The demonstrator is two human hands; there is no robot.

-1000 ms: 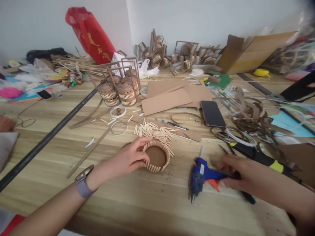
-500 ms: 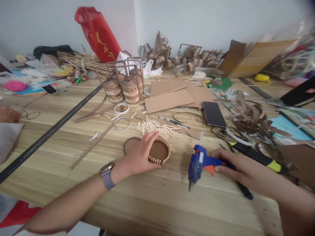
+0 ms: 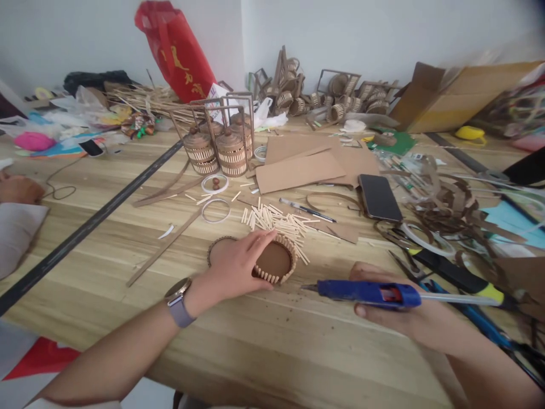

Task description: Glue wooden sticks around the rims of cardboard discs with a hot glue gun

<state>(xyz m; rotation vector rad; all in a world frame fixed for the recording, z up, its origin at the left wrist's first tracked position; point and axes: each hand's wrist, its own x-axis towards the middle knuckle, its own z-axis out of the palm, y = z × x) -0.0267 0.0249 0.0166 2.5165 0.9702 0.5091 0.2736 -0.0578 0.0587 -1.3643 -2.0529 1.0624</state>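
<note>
My left hand point(image 3: 232, 268) curls round the left side of a small round basket base point(image 3: 275, 262), thumb in front and fingers behind. Short wooden sticks stand along the base's rim, and its floor is brown. Partly under that same hand lies a second round piece point(image 3: 218, 250) with a dark edge. A blue glue gun point(image 3: 357, 292) is gripped in my right hand point(image 3: 395, 322), its nozzle pointing left at the base but apart from it. A clear glue stick point(image 3: 460, 299) juts from its back end. Loose wooden sticks point(image 3: 276, 220) lie heaped behind the base.
Finished lidded baskets point(image 3: 232, 154) stand behind, near cardboard sheets point(image 3: 298, 172). A phone point(image 3: 378, 197), a pen point(image 3: 306, 210), pliers point(image 3: 404, 262) and a yellow-black tool point(image 3: 451, 272) lie to the right. Another person's hand point(image 3: 19, 187) rests at the left edge.
My right hand has turned the glue gun from nozzle-down to nozzle-left, bringing the tip closer to the base. My left hand stays on the base. The view has shifted slightly.
</note>
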